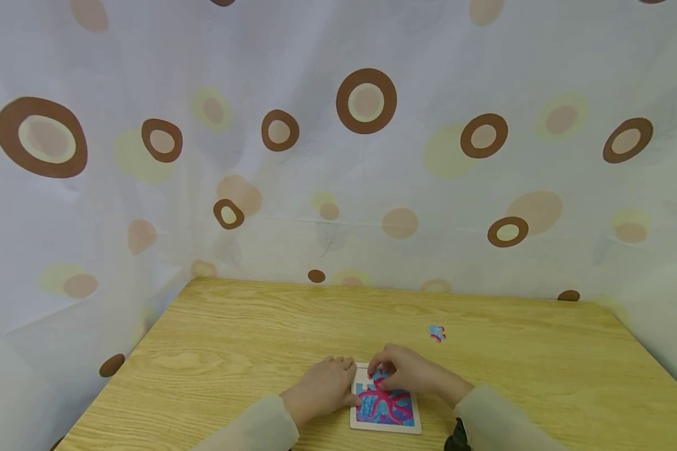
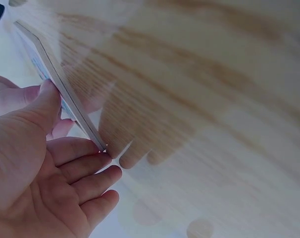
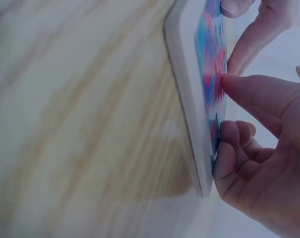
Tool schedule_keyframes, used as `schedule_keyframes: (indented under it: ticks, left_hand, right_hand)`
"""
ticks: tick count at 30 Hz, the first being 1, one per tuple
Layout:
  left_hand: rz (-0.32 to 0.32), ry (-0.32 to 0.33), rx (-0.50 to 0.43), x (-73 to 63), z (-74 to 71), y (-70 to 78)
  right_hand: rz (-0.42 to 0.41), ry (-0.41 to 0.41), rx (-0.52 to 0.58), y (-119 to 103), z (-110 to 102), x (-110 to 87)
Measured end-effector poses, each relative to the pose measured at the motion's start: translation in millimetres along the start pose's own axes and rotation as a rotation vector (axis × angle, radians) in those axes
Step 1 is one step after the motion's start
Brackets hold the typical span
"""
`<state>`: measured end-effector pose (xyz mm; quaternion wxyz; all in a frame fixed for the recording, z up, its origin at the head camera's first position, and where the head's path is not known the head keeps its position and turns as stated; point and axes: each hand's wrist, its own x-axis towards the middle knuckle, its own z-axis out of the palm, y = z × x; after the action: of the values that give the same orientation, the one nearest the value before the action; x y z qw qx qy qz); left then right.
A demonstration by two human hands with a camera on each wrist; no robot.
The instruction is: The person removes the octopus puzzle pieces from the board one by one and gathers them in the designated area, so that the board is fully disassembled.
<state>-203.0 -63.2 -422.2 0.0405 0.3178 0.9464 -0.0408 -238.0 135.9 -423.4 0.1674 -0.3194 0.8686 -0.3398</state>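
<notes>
L hand (image 1: 327, 383), fingers extended, touches jigsaw tray (image 1: 386, 429) w/ pink/blue pcs (image 1: 382, 407) inside, R hand (image 1: 409, 371) pinches top pc (image 1: 380, 376), & loose pc (image 1: 437, 333) lies on wood table (image 1: 248, 338).

Worn on the head, looks forward and down across the desk (image 1: 220, 351) to the patterned backdrop (image 1: 316, 178), from farthest back and widest of the 3. Worn on the left wrist, looks from close by past the palm of the left hand (image 1: 323, 387), with the puzzle tray (image 1: 386, 429) nearly edge-on (tilted sharply in the frame). Worn on the right wrist, looks past the right hand (image 1: 410, 374) from the opposite side, also close and low. Overlaps in all 3 on the puzzle tray and the desk beside it.
</notes>
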Motion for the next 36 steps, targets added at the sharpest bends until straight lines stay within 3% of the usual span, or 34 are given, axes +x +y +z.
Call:
schedule_keyframes:
  ticks: [19,36]
  left_hand:
    - [0.009,0.011,0.021,-2.3,-2.3,0.9]
    - [-0.003,-0.018,-0.010,-2.7,-3.5,1.0]
  right_hand:
    - [0.007,0.074,0.036,4.1,2.5,0.2]
    - [0.004,0.040,0.004,7.2,0.8,-2.3]
